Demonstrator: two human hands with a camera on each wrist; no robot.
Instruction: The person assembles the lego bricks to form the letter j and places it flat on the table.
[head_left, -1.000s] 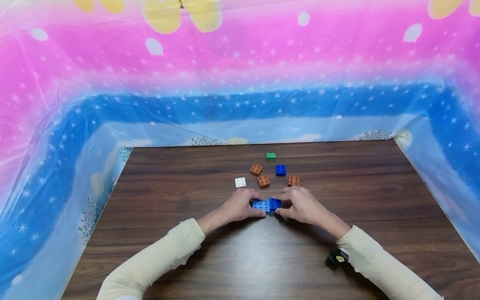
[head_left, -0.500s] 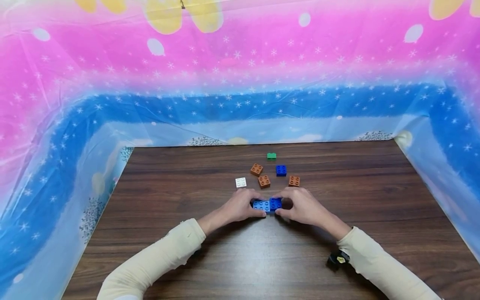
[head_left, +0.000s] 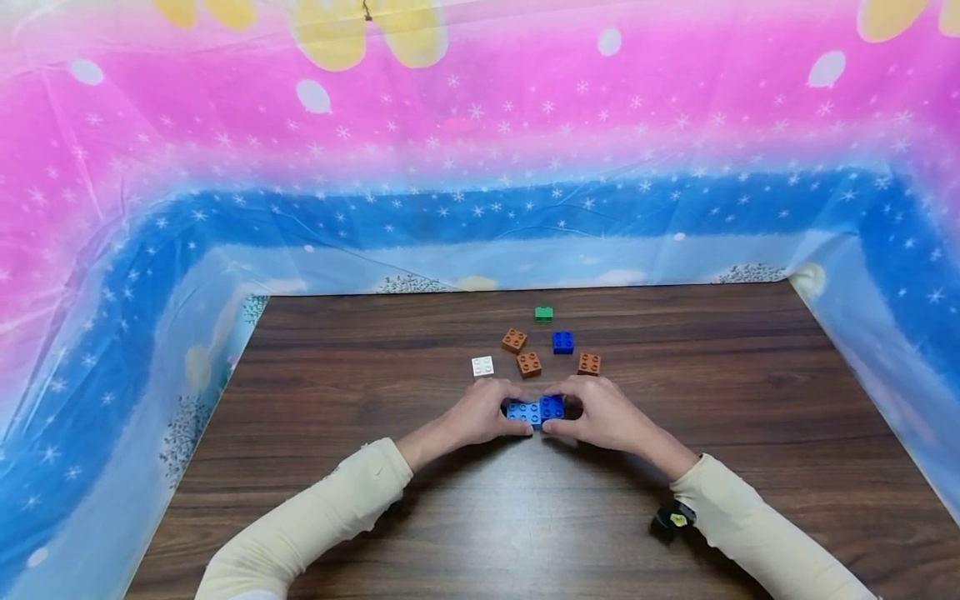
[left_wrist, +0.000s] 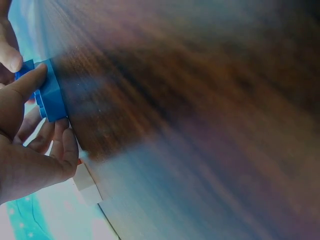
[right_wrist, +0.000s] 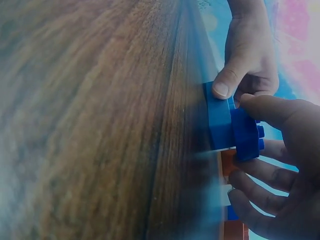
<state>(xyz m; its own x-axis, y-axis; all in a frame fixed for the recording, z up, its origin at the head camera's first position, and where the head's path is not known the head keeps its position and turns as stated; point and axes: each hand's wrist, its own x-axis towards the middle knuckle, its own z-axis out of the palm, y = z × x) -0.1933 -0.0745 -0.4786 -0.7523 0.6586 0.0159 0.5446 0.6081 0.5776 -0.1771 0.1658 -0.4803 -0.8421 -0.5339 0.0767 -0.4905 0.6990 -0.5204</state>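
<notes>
A person's right hand (head_left: 603,410), at 3 o'clock, pinches a dark blue brick (head_left: 552,407) above a wood-grain tabletop (head_left: 487,517), its thumb tip now nearer 9 o'clock than half a second ago, at the brick's near left corner and closer to the opposite thumb. The left hand (head_left: 480,411), at 9 o'clock, looks unchanged, pinching a light blue brick (head_left: 523,412) between thumb and fingers.

The fingers of both hands are parted only by the width of the bricks they grip; the right hand's lower fingers (right_wrist: 260,200) fan out loosely below the pinch in the right wrist view. The dark blue brick sits atop the light blue brick's 3 o'clock end; whether it is pressed fully home cannot be told.

Around the pair, loose bricks lie where they were: a white brick (head_left: 482,367) at 10 o'clock, orange bricks (head_left: 513,340) at 11, 12 and nearly 2, a second dark blue brick (head_left: 562,342) at 1, and a green brick (head_left: 543,314) farthest off at 12.
</notes>
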